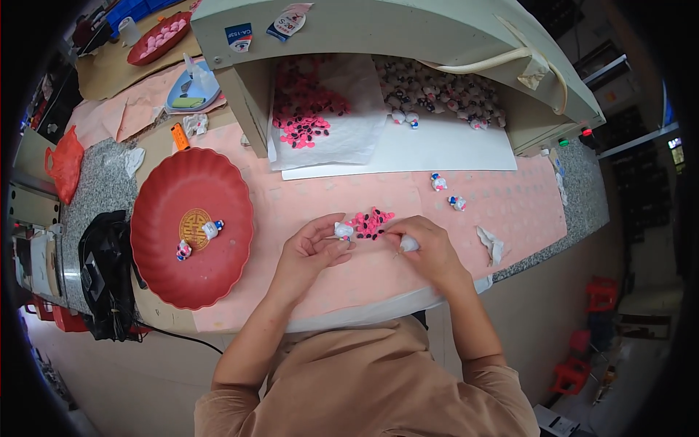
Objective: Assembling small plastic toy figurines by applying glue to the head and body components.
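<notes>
My left hand (314,244) pinches a small white figurine (344,231) between thumb and fingers. To its right, my right hand (429,251) is closed around a small white squeeze bottle (409,243) with a thin tip pointing down and left; most of the bottle is hidden in the palm. Just beyond and between both hands lies a loose heap of small pink and black pieces (373,222) on the pink sheet (320,197). Two finished-looking figurines, white with blue and pink parts, sit farther right: one figurine (438,182) and another figurine (456,203).
At left stands a large red scalloped bowl (156,240) holding two figurines. A grey-green cabinet (408,29) spans the back, with pink pieces (306,124) on white sheeting and many figurines (444,95) under it. Crumpled tissue (491,245) lies right; a black bag (105,277) hangs left.
</notes>
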